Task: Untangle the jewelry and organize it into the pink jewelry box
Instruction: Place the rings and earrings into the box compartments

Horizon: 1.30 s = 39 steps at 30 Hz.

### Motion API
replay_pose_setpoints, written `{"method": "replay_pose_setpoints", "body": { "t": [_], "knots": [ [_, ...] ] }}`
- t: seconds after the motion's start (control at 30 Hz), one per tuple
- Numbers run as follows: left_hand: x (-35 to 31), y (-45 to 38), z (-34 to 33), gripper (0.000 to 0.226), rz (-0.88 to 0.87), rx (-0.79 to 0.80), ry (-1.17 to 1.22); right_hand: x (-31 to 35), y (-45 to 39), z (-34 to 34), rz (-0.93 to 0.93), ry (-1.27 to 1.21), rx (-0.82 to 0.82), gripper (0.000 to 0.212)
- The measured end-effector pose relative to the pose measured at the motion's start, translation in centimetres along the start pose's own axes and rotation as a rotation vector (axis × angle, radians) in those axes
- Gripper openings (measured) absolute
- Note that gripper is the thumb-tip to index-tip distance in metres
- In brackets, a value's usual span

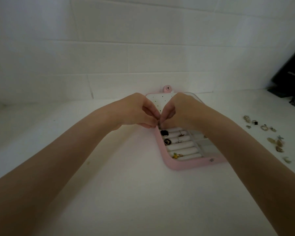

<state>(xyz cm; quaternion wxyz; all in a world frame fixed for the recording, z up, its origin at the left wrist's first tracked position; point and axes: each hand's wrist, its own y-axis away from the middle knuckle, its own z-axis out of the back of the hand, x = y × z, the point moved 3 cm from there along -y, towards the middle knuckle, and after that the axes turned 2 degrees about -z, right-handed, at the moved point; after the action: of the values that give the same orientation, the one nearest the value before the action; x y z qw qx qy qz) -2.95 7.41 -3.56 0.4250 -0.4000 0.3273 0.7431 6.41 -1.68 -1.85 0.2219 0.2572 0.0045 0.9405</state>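
Note:
The pink jewelry box [177,165] lies open on the white table, its white lid panel with small holes [160,101] tilted up behind my hands. White ring rolls inside hold a black square piece [164,133], a black round piece [167,141], small rings [179,137] and a yellow piece [175,156]. My left hand [136,111] and my right hand [180,111] meet above the box's far left corner. Their fingertips pinch one tiny dark piece of jewelry [159,124] between them; its shape is too small to tell.
Several loose jewelry pieces [264,127] lie scattered on the table to the right, more of them nearer [278,143]. A black device [289,77] with cables stands at the far right. A white tiled wall rises behind the box.

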Motion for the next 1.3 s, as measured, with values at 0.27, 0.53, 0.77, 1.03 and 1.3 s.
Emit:
{"method": "replay_pose_setpoints", "body": {
  "t": [0.27, 0.53, 0.77, 1.03, 1.3],
  "knots": [
    [0.0, 0.1, 0.0, 0.015, -0.002, -0.001, -0.005, 0.2, 0.0, -0.1, -0.036, 0.016, 0.022, 0.008],
    [0.0, 0.1, 0.1, 0.015, -0.007, 0.009, 0.001, 0.1, 0.0, -0.3, -0.041, 0.017, 0.001, 0.008],
    [0.0, -0.1, 0.1, 0.013, 0.000, 0.011, -0.011, -0.8, 0.3, 2.9, -0.026, -0.103, -0.081, 0.012],
    [-0.1, -0.5, -1.2, 0.017, 0.002, -0.081, -0.194, -2.0, 1.9, 2.3, -0.071, 0.150, 0.031, 0.005],
    [-0.2, -0.6, -1.5, 0.021, -0.028, -0.109, -0.313, -1.6, 2.3, 1.7, -0.012, 0.171, 0.024, 0.010]
  ]
}}
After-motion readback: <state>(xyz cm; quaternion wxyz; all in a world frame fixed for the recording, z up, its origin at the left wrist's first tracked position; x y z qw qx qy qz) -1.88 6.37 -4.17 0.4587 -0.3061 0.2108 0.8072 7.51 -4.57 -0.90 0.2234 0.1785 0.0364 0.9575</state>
